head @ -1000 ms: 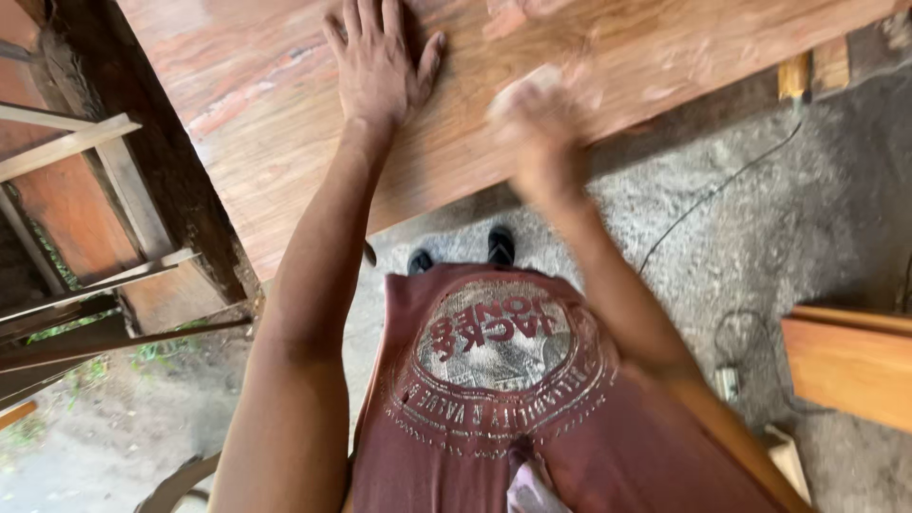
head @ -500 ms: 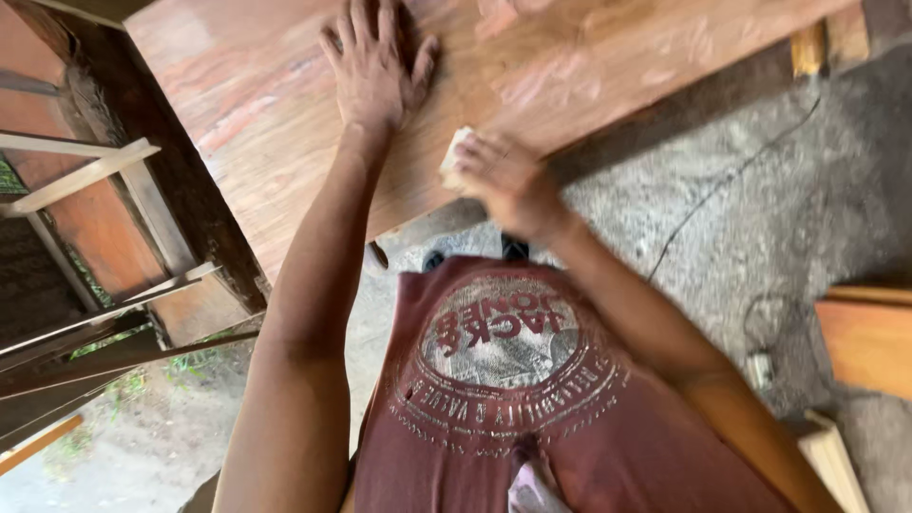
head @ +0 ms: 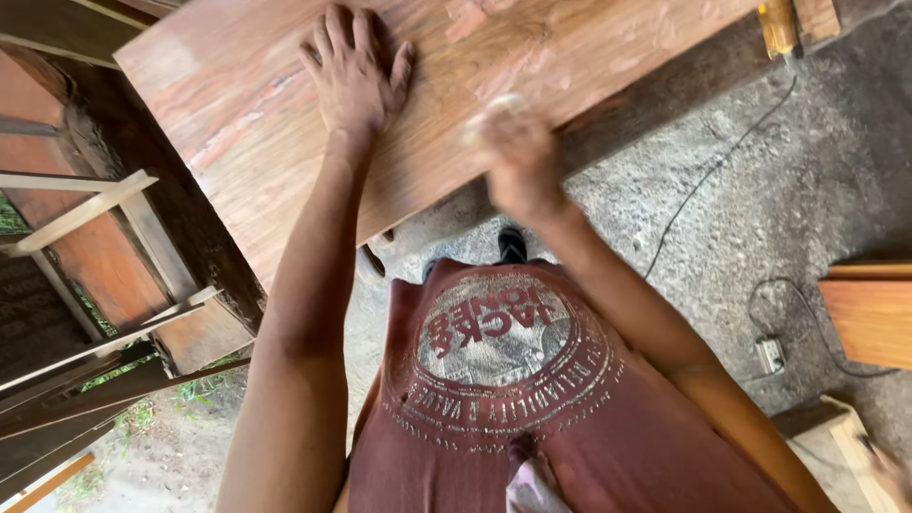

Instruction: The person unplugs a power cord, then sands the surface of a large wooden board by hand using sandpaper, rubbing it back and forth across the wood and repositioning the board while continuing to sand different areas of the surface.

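A wide reddish-brown wooden board (head: 589, 47) with pale rubbed streaks lies tilted in front of me. My left hand (head: 356, 71) rests flat on it, fingers spread, holding nothing. At the board's near edge my right hand (head: 521, 161), blurred by motion, is closed over a small pale pad (head: 499, 103) pressed against the wood. What the pad is made of I cannot tell. Below both arms I see my dark red printed shirt (head: 513, 380).
A dark wooden frame (head: 195, 228) with pale slats (head: 81, 211) stands at the left. A thin cable (head: 708, 176) crosses the rough grey floor to a small plug box (head: 769, 353). An orange-brown plank (head: 869, 318) lies at the right; a yellow tool (head: 779, 24) is at the top right.
My right hand has slid back and forth along the board's near edge with the pale pad, toward me and left, then slightly out again. The left hand stays flat.
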